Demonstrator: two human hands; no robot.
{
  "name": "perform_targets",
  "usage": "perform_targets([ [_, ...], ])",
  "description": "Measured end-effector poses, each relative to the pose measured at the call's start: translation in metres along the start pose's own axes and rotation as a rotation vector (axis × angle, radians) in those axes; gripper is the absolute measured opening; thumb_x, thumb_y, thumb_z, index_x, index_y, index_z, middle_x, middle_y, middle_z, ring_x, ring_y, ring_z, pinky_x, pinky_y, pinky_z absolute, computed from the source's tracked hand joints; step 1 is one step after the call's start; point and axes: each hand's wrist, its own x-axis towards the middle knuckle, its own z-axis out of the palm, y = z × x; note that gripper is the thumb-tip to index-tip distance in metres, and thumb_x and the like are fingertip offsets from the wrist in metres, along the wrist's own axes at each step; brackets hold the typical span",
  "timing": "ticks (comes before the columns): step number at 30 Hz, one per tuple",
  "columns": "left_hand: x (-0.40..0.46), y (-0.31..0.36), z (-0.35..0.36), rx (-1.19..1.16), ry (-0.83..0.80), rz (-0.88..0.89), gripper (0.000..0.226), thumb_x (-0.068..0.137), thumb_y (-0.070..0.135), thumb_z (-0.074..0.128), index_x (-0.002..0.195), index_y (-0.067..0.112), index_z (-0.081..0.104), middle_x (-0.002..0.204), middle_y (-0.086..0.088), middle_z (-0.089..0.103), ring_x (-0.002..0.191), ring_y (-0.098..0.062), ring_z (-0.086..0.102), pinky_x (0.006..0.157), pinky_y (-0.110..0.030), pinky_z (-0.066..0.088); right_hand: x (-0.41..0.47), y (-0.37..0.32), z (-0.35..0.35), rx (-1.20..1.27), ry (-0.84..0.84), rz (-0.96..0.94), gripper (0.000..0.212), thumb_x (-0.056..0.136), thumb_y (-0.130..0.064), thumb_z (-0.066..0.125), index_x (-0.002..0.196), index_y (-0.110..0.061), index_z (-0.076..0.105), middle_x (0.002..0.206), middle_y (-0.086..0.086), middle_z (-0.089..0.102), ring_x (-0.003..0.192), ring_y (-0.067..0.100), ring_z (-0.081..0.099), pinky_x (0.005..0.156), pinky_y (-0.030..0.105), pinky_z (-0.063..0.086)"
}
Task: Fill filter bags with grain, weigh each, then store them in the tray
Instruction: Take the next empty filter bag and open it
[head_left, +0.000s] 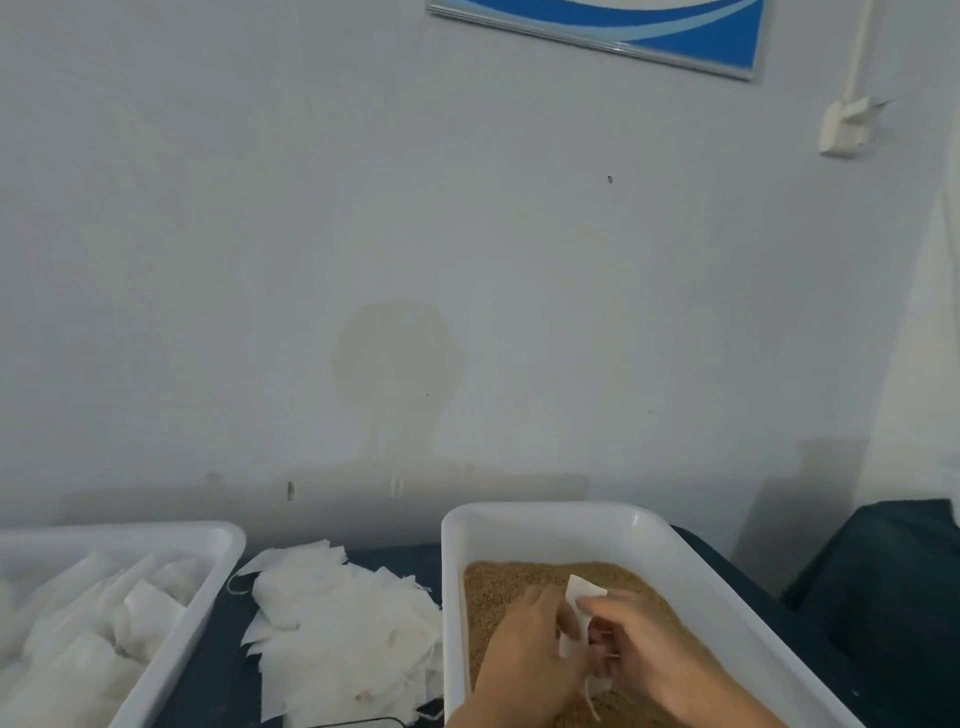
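Note:
Brown grain (511, 582) fills a white tray (670, 561) at the lower right. Over the grain, my left hand (524, 649) and my right hand (654, 654) both hold one white filter bag (577, 610); its top corner sticks up between them and a thin string hangs below. A loose pile of empty white filter bags (337, 629) lies on the dark table to the left of the grain tray. At the far left a second white tray (213, 582) holds several filled bags (98, 618).
The dark table (218, 686) runs to a grey wall close behind the trays. A dark flat object (374, 721) shows at the bottom edge, below the bag pile. A dark bulky shape (893, 582) stands at the right.

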Motion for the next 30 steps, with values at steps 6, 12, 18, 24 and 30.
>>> perform_targets([
  [6, 0.000, -0.001, -0.002, -0.063, 0.014, -0.003, 0.013, 0.084, 0.032, 0.059, 0.080, 0.024, 0.049, 0.077, 0.013, 0.055, 0.071, -0.003, 0.052, 0.070, -0.019, 0.043, 0.003, 0.003, 0.002, 0.030, -0.073, 0.012, 0.020, 0.088, -0.021, 0.056, 0.081, -0.003, 0.058, 0.061, 0.008, 0.045, 0.052, 0.019, 0.041, 0.051, 0.030, 0.032],
  [12, 0.002, -0.003, -0.002, -0.200, -0.008, -0.041, 0.024, 0.087, 0.022, 0.056, 0.071, 0.033, 0.043, 0.072, 0.016, 0.053, 0.065, 0.003, 0.047, 0.067, -0.013, 0.041, 0.004, 0.002, 0.000, 0.099, -0.094, 0.010, 0.034, 0.070, -0.035, 0.065, 0.050, -0.011, 0.052, 0.050, 0.006, 0.039, 0.044, 0.017, 0.038, 0.042, 0.028, 0.037],
  [18, 0.004, -0.001, -0.009, -0.486, -0.007, -0.124, 0.018, 0.093, 0.016, 0.055, 0.076, 0.020, 0.053, 0.072, 0.008, 0.061, 0.066, -0.002, 0.055, 0.062, -0.014, 0.043, 0.005, 0.002, -0.004, 0.104, -0.254, -0.038, 0.023, 0.080, -0.019, 0.065, 0.087, 0.003, 0.061, 0.062, 0.008, 0.044, 0.053, 0.016, 0.041, 0.049, 0.027, 0.044],
  [24, 0.004, -0.004, -0.006, -0.472, 0.039, -0.205, 0.018, 0.092, 0.021, 0.055, 0.076, 0.019, 0.050, 0.072, 0.006, 0.055, 0.066, -0.009, 0.048, 0.065, -0.024, 0.041, 0.007, 0.003, -0.005, 0.106, -0.254, -0.049, 0.006, 0.079, -0.007, 0.062, 0.077, -0.001, 0.061, 0.059, 0.008, 0.052, 0.049, 0.016, 0.046, 0.046, 0.025, 0.045],
  [30, 0.003, -0.007, -0.005, -0.068, 0.204, -0.031, 0.013, 0.088, 0.007, 0.048, 0.089, 0.020, 0.048, 0.064, 0.010, 0.041, 0.058, -0.006, 0.038, 0.053, -0.019, 0.029, 0.010, 0.008, -0.010, -0.186, 0.017, -0.109, 0.025, 0.086, -0.004, 0.050, 0.062, -0.010, 0.048, 0.049, -0.002, 0.045, 0.043, 0.013, 0.039, 0.045, 0.023, 0.035],
])
